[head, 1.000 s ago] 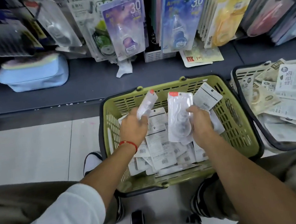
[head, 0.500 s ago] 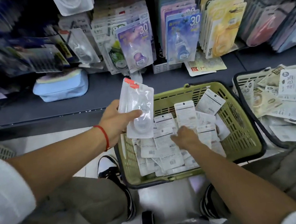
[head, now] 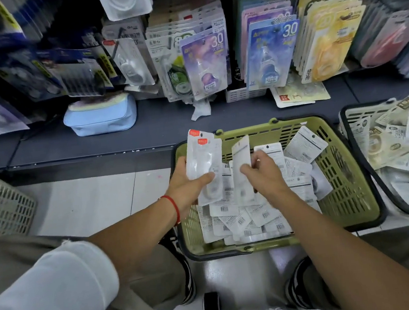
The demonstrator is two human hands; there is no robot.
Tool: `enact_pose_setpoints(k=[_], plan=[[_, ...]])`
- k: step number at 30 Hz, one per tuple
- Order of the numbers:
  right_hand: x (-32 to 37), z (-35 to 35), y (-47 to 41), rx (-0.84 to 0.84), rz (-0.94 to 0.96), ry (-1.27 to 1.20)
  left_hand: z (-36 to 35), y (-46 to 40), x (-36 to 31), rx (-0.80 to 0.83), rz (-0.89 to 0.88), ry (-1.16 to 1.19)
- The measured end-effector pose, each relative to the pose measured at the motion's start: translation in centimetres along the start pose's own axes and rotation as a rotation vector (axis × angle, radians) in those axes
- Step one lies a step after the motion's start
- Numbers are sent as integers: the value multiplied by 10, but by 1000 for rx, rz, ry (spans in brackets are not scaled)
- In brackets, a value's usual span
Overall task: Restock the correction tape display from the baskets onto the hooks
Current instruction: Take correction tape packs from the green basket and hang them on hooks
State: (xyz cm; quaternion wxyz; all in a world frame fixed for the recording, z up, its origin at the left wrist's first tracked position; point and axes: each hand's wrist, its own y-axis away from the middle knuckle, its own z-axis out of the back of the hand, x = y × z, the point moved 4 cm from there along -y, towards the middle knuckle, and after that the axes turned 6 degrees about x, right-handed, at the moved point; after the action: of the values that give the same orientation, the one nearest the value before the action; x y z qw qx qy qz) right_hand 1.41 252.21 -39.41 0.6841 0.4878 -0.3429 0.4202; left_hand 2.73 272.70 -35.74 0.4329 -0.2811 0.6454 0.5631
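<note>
Head view, person crouched at a store shelf. Left hand holds two clear correction tape packs w/ orange-red labels at the top, thumb laid across their fronts, packs upright over the left rim of the green basket. Right hand pinches one white pack between thumb and fingers, raised edge-on just above the heap, close beside the left hand's pair (whether the two bundles touch cannot be told). A red cord bracelet circles the left wrist; a white sleeve covers the upper left arm.

Green basket sits on the pale tiled floor, approx. in front of the knees, and is part-filled w/ loose white packs lying backs-up, barcodes showing. To its right, touching or nearly so, a white basket w/ dark rim holds larger cream and white packs. A beige basket stands at the far left edge.

Above the shelf, hooks carry rows of carded tape: purple "30" cards, blue "30" cards, yellow cards, green-reel cards. A light-blue pouch rests on the shelf at left; one loose yellow card lies flat beneath the hanging rows.
</note>
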Motion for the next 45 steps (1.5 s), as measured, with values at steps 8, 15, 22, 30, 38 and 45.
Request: enact_pose_setpoints(k=[8, 15, 22, 30, 38, 45], plan=[[51, -18, 12, 10, 381, -30, -14, -6, -7, 187, 35, 335], [1, 1, -14, -81, 92, -98, -7, -14, 7, 87, -1, 273], [-96, 52, 3, -233, -575, 582, -18, -12, 23, 94, 56, 321], [-45, 74, 15, -595, -322, 349, -20, -18, -3, 107, -12, 309], [135, 83, -2, -325, 283, -353, -27, -12, -103, 234, -241, 365], [263, 72, 9, -280, 580, -305, -2, 20, -219, 309, -471, 340]])
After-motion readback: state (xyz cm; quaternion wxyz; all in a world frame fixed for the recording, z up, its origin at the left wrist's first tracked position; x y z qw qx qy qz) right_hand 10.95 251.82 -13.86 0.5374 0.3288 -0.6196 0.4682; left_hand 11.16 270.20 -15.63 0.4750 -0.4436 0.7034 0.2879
